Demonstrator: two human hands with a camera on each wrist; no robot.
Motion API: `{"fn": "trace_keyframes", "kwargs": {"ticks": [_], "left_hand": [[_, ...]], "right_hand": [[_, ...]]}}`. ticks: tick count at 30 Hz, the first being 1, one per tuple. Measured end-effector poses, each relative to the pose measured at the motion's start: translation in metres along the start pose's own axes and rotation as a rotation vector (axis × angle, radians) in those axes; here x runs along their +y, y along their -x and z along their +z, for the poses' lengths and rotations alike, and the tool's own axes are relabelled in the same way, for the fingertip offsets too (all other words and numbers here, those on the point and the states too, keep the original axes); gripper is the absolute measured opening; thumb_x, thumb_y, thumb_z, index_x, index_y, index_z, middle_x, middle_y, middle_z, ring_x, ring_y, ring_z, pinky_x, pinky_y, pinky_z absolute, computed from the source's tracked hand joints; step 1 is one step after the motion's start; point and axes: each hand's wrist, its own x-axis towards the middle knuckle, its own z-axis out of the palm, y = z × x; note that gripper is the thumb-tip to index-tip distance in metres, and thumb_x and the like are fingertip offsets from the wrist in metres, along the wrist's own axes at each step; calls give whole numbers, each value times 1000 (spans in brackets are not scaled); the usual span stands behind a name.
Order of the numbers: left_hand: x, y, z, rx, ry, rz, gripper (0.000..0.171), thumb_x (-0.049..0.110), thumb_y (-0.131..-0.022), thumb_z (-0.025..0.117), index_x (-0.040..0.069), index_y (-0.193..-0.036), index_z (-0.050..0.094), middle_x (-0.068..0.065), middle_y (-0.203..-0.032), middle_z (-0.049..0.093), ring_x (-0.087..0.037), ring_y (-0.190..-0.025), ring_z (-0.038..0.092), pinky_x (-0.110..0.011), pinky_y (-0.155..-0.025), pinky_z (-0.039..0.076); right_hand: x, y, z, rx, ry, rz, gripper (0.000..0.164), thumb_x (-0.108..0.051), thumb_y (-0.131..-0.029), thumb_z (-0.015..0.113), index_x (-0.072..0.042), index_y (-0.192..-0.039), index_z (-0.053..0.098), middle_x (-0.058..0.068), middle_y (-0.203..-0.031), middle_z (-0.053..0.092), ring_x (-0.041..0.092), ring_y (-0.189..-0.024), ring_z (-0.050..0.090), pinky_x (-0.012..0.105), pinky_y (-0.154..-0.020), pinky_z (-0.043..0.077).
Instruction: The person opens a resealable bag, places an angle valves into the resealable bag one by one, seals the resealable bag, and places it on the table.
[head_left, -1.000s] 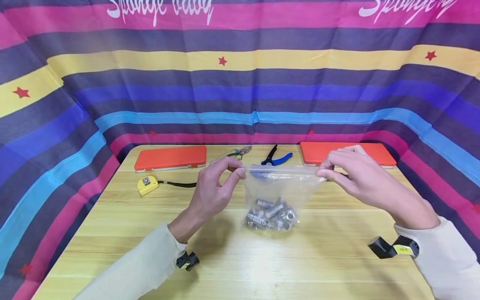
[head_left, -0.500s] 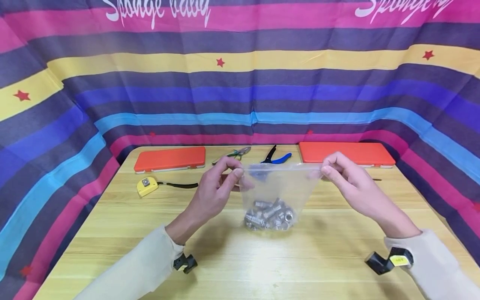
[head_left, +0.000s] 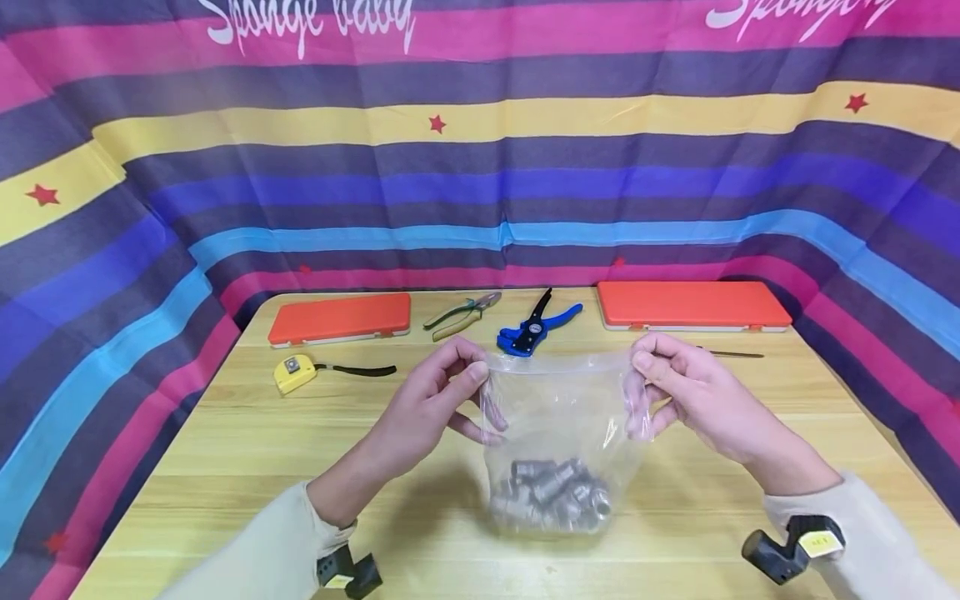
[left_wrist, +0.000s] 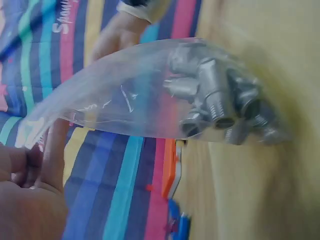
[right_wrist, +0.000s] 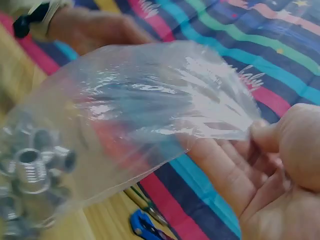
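Observation:
A clear zip-top plastic bag (head_left: 558, 408) hangs upright between my hands over the middle of the table. Its bottom holds several silver, hollow cylindrical metal pieces (head_left: 555, 492), some with ridged ends, as the left wrist view shows. My left hand (head_left: 427, 408) pinches the bag's upper left edge between thumb and fingers, with other fingers showing through the plastic. At the upper right edge, my right hand (head_left: 712, 408) pinches the bag the same way. Seen from the right wrist, the plastic (right_wrist: 215, 100) is drawn into creases toward the thumb.
Behind the bag lie blue-handled wire strippers (head_left: 536, 329) and a pair of pliers (head_left: 461, 315). Red flat cases stand at the back left (head_left: 341, 318) and back right (head_left: 693, 305). A yellow tape measure (head_left: 295, 372) with a black strap sits left; a thin dark rod (head_left: 735, 354) lies right.
Both hands have brought the bag lower and nearer to me. The right hand has shifted its hold on the corner, and fingers now spread along both sides of the bag.

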Motion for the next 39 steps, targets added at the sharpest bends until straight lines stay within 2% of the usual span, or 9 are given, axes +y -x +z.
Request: {"fn": "trace_keyframes", "kwargs": {"ticks": [3, 7, 12, 16, 21, 25, 31, 34, 39], "left_hand": [[-6, -1, -2, 25, 89, -137, 24, 19, -118, 50, -1, -130, 53, -10, -98, 60, -19, -81, 73, -48, -72, 70], [-25, -13, -12, 113, 144, -306, 21, 20, -118, 49, 3, -129, 54, -6, -103, 59, -17, -82, 67, -38, -75, 70], [-58, -33, -30, 232, 111, -403, 17, 16, -117, 49, 3, -125, 55, -5, -108, 58, -14, -80, 64, -28, -74, 68], [-80, -42, -38, 270, 18, -422, 17, 14, -117, 49, 0, -125, 55, -7, -103, 59, -16, -75, 65, -32, -69, 69], [-98, -46, -43, 248, -158, -469, 18, 16, -117, 50, -1, -124, 56, -11, -89, 61, -18, -65, 68, -36, -63, 68], [-99, -46, -44, 223, -303, -458, 16, 16, -116, 53, 2, -118, 60, -11, -88, 65, -18, -60, 68, -35, -60, 68], [-96, -52, -43, 165, -659, -388, 15, 16, -112, 56, 7, -103, 64, -7, -68, 66, -17, -49, 65, -31, -50, 62], [-94, -55, -45, 136, -749, -389, 16, 21, -111, 56, 8, -105, 65, -6, -64, 67, -17, -50, 67, -30, -51, 62], [-91, -56, -50, 147, -756, -443, 23, 30, -111, 62, 8, -116, 67, -8, -71, 67, -19, -53, 69, -30, -52, 63]], "right_hand": [[5, -3, 1, -6, -83, 138, 18, -21, -119, 45, -8, -113, 57, 0, -89, 70, 18, -70, 77, 32, -59, 67], [20, -16, 4, 93, -94, 326, 24, -29, -117, 53, -5, -114, 55, 0, -92, 69, 10, -69, 70, 25, -62, 65], [55, -41, 5, 233, 57, 408, 28, -25, -117, 52, 2, -126, 54, 5, -102, 69, 11, -68, 67, 29, -64, 67], [82, -59, 8, 279, 343, 358, 24, -20, -116, 53, 2, -124, 58, 11, -95, 69, 18, -63, 67, 38, -59, 67], [102, -68, 10, 257, 652, 330, 17, -20, -115, 57, -4, -113, 64, 8, -74, 66, 18, -52, 66, 36, -50, 64], [106, -68, 8, 241, 764, 307, 13, -19, -113, 61, -8, -107, 66, 5, -65, 61, 16, -49, 61, 33, -49, 60], [108, -70, 7, 208, 1085, 168, 10, -22, -109, 69, -12, -105, 70, -4, -78, 66, 14, -69, 60, 35, -66, 54], [106, -70, 5, 198, 1079, 196, 15, -25, -109, 68, -11, -108, 71, -2, -84, 71, 15, -72, 62, 37, -67, 55], [101, -70, 1, 186, 972, 270, 31, -30, -113, 61, -6, -132, 64, 1, -84, 73, 13, -63, 62, 37, -67, 55]]}}
